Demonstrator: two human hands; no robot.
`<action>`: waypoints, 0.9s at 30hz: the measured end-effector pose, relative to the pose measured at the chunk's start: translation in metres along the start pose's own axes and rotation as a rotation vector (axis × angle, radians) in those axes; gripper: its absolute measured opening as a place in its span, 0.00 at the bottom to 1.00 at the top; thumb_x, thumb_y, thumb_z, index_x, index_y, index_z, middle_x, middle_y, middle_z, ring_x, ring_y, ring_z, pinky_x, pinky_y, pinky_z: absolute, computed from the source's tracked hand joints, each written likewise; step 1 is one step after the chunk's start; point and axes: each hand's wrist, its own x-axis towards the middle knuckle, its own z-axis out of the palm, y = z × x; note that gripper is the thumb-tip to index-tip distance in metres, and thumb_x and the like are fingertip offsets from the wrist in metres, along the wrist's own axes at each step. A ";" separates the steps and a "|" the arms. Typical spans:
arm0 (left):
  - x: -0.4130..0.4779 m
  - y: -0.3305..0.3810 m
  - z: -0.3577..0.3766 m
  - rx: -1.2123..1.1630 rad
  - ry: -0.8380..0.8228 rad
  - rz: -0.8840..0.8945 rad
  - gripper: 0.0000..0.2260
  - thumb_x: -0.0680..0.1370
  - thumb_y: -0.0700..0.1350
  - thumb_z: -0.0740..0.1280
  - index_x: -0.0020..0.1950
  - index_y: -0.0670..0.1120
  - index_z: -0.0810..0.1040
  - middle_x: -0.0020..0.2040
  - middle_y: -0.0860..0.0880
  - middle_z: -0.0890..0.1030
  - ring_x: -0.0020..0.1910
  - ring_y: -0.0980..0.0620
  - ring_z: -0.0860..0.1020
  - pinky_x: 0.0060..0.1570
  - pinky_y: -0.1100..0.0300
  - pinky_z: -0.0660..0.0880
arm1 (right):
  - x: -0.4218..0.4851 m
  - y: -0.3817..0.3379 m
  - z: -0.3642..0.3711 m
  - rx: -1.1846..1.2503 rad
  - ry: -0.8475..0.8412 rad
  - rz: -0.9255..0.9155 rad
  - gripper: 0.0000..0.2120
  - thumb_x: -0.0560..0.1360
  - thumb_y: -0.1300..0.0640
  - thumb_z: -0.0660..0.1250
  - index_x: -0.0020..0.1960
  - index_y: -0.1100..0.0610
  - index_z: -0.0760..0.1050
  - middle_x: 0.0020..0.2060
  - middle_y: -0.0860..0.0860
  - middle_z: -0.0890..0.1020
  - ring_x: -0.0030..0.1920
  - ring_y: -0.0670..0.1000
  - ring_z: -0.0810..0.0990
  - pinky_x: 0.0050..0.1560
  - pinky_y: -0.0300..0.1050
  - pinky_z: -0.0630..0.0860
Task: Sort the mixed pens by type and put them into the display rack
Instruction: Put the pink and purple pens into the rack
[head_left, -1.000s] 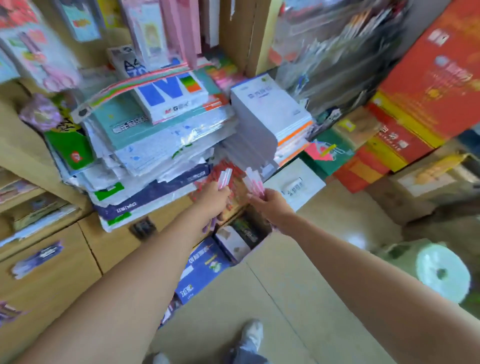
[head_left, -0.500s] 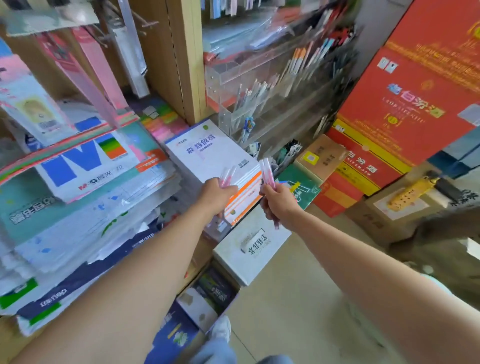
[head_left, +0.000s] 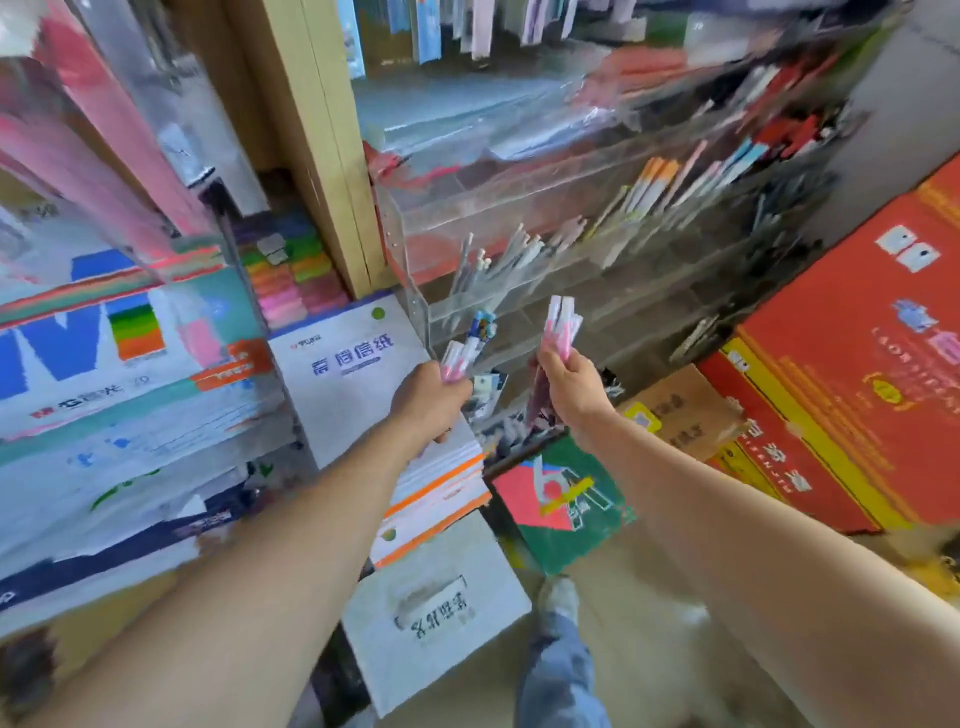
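A: What is each hand doing?

B: The left hand (head_left: 431, 402) is curled round a small bunch of pink-and-white pens (head_left: 456, 358), and their tops stick up out of the fist. The right hand (head_left: 569, 382) grips a second bunch (head_left: 560, 322) of the same kind. It holds them upright and a little higher than the left one. Darker lower ends poke out beneath the right hand.

A: Where are they against the rack?

B: Both bunches are in the air just in front of the clear display rack (head_left: 405, 249), near its lower left corner. As far as I can tell, neither touches a tier.

A: What sits in the rack?

B: White pens (head_left: 498, 260) lean in a middle tier close to the left wall. Orange-tipped pens (head_left: 652, 184) stand further right and higher up. The far right end is dark and blurred, so I cannot tell the types there. One pen with a blue patterned top (head_left: 480, 325) shows just above the left bunch, at the lower tier.

A: And around it?

B: A wooden post (head_left: 317, 145) rises just left of the rack. A stack of white writing pads (head_left: 353, 374) lies under the left wrist. Red cartons (head_left: 857, 374) are piled to the right. On the floor, a green-and-red box (head_left: 566, 499) lies below the right forearm and a white box (head_left: 431, 618) lies nearer. A shoe (head_left: 558, 597) is just beside the white box.
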 end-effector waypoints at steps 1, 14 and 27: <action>0.006 0.004 0.006 0.002 0.027 -0.038 0.10 0.79 0.49 0.59 0.54 0.44 0.72 0.31 0.46 0.73 0.19 0.51 0.66 0.18 0.70 0.58 | 0.015 -0.001 -0.004 -0.017 -0.015 0.000 0.19 0.80 0.44 0.58 0.45 0.59 0.75 0.29 0.56 0.76 0.25 0.51 0.71 0.31 0.45 0.67; 0.053 0.018 0.046 -0.069 0.186 -0.176 0.07 0.78 0.47 0.60 0.46 0.44 0.73 0.35 0.45 0.74 0.33 0.44 0.75 0.34 0.57 0.70 | 0.106 -0.020 -0.015 0.048 -0.205 -0.015 0.15 0.81 0.49 0.58 0.47 0.59 0.75 0.23 0.53 0.75 0.21 0.52 0.73 0.21 0.38 0.71; 0.077 0.024 0.052 -0.055 0.137 -0.112 0.04 0.77 0.46 0.61 0.44 0.47 0.73 0.34 0.47 0.74 0.33 0.45 0.76 0.37 0.48 0.79 | 0.125 -0.028 -0.014 0.073 -0.076 0.072 0.13 0.77 0.54 0.68 0.34 0.52 0.79 0.33 0.51 0.83 0.39 0.54 0.84 0.51 0.52 0.80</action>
